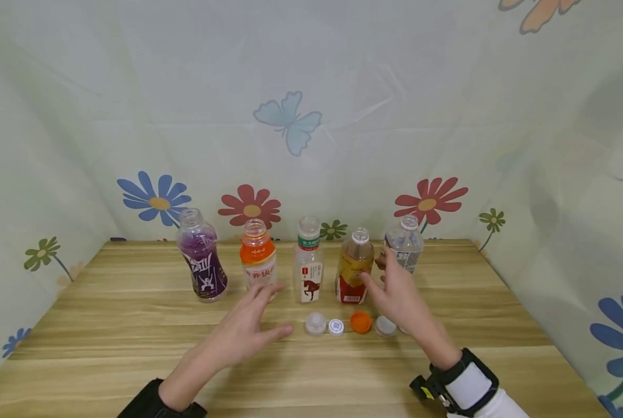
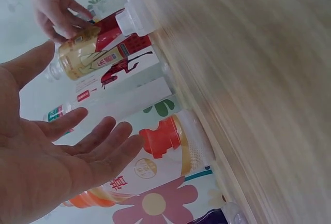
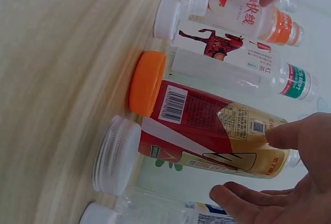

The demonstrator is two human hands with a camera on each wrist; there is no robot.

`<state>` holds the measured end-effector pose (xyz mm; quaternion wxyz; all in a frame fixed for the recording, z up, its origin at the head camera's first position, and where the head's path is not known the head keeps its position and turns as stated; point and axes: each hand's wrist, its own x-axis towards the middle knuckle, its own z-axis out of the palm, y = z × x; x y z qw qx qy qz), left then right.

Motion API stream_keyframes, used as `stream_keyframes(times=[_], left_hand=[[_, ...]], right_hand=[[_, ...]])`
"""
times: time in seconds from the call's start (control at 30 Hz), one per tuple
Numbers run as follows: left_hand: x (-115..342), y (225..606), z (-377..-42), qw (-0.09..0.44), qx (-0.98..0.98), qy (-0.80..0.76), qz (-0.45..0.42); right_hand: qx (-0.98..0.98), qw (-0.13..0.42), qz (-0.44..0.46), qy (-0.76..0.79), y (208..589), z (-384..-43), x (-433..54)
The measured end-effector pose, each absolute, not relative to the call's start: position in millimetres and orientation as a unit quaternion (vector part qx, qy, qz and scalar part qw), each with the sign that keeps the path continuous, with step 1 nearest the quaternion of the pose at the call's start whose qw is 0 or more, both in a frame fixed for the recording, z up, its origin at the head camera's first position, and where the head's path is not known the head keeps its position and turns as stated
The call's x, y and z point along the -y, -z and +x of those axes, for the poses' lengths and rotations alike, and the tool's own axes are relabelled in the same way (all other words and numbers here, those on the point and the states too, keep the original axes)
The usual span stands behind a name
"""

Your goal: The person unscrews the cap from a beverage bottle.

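Note:
My right hand (image 1: 401, 293) is beside the red-and-gold bottle (image 3: 207, 131), its thumb overlapping the gold part in the right wrist view and its other fingers spread toward the clear bottle (image 1: 409, 241) on the far right. Fingers spread and palm empty, my left hand (image 1: 245, 325) hovers in front of the orange-and-white bottle (image 1: 259, 258). Between the hands stands a clear bottle with a horse label (image 1: 309, 261). All these bottles are upright and uncapped. A row of loose caps lies in front of them: a clear cap (image 1: 315, 323), a small white cap (image 1: 335, 327), an orange cap (image 1: 360, 322) and a wide whitish cap (image 1: 385, 326).
A purple bottle (image 1: 202, 255) stands uncapped at the left end of the row. Part of another white cap (image 3: 98, 214) shows beside the wide one. Behind the wooden table (image 1: 133, 342) hangs a flower-printed curtain (image 1: 196, 104).

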<state>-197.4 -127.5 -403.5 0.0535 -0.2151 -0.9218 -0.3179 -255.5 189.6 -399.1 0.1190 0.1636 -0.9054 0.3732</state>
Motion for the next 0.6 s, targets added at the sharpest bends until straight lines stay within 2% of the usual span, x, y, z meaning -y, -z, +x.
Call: stream_keyframes(times=[0.27,0.6], left_hand=[[136,408,-195,0.045,0.924,0.324,-0.201],[171,407,-185,0.060,0.922,0.340,-0.174]], right_hand=[[0.920,0.162,0.168,-0.315,394,-244,-189],[0.934,0.159,0.171,-0.270,393,-225,-203]])
